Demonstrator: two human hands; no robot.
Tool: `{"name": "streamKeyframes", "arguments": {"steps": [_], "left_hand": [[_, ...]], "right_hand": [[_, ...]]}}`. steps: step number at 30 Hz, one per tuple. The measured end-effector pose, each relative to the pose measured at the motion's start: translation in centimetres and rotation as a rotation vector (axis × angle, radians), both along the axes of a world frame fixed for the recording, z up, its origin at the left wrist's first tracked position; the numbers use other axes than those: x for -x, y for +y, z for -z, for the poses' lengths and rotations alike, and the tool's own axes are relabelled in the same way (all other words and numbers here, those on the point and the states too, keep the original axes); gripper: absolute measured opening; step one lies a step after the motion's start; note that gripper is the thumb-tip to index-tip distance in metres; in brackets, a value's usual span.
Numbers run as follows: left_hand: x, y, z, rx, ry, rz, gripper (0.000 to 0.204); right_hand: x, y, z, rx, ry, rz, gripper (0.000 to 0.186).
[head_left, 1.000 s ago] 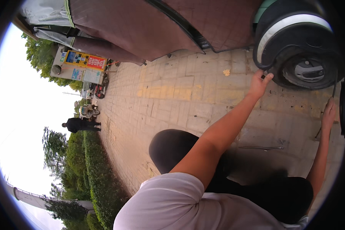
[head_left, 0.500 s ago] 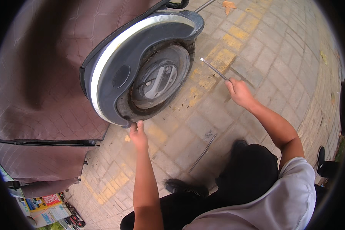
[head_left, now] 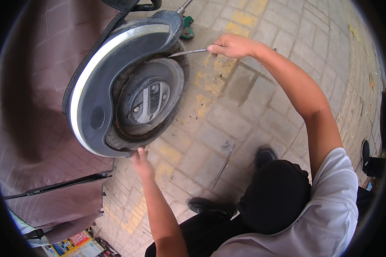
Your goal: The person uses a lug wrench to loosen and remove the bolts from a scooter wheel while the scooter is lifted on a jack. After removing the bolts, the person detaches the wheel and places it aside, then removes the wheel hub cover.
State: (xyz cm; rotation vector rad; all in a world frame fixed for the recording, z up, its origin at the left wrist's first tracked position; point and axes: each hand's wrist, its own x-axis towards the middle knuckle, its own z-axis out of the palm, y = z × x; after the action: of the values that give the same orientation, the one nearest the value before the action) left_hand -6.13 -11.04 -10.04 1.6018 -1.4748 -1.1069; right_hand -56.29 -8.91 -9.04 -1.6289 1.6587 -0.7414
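Observation:
A scooter-like wheel with a black tire [head_left: 183,92] and a dull metal rim [head_left: 123,100] sits under a dark grey fender [head_left: 92,96] with a white stripe. My right hand [head_left: 231,46] is closed on one end of a slim metal tire lever [head_left: 189,52]. The lever's far tip reaches the upper edge of the wheel, between tire and rim or just at the fender's edge. At the wheel's bottom, my left hand [head_left: 143,165] has its fingers closed at the fender's lower end, next to the tire; some fingers are hidden.
A second metal rod [head_left: 223,167] lies on the paving by my shoes [head_left: 212,207]. Green-handled tool parts [head_left: 187,28] rest beyond the wheel. A brown quilted cover [head_left: 34,107] hangs at left. Colourful packages [head_left: 77,244] stand at lower left; another person's shoe [head_left: 365,154] shows at right.
My right hand has moved up and left, bringing the lever tip from open air to the wheel's upper edge. The wheel appears lower and further left; my left hand stays at its bottom.

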Motion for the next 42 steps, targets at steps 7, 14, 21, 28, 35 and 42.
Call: {"name": "streamKeyframes", "arguments": {"steps": [7,14,21,28,35,42], "left_hand": [[-0.4,-0.2,-0.5,-0.038,0.018,0.047,0.045],[-0.6,-0.4,-0.2,-0.041,0.029,0.014,0.046],[-0.5,-0.2,0.4,0.008,0.044,0.007,0.045],[-1.1,-0.7,0.3,0.024,-0.039,0.048,0.040],[-1.4,-0.8,0.4,0.028,-0.048,0.073,0.041],[-1.5,-1.0,0.7,0.034,-0.012,0.071,0.042]], "right_hand": [[1.6,-4.7,-2.9,-0.021,0.109,-0.074,0.054],[-6.3,3.0,-2.2,-0.120,-0.217,0.167,0.047],[-14.6,5.5,-2.4,-0.476,-1.506,0.300,0.034],[-24.3,-1.8,8.1,0.197,-1.177,0.515,0.033],[-17.9,-0.7,10.5,0.252,-0.527,0.400,0.035],[-23.2,3.5,4.0,-0.160,-1.305,0.529,0.034]]}}
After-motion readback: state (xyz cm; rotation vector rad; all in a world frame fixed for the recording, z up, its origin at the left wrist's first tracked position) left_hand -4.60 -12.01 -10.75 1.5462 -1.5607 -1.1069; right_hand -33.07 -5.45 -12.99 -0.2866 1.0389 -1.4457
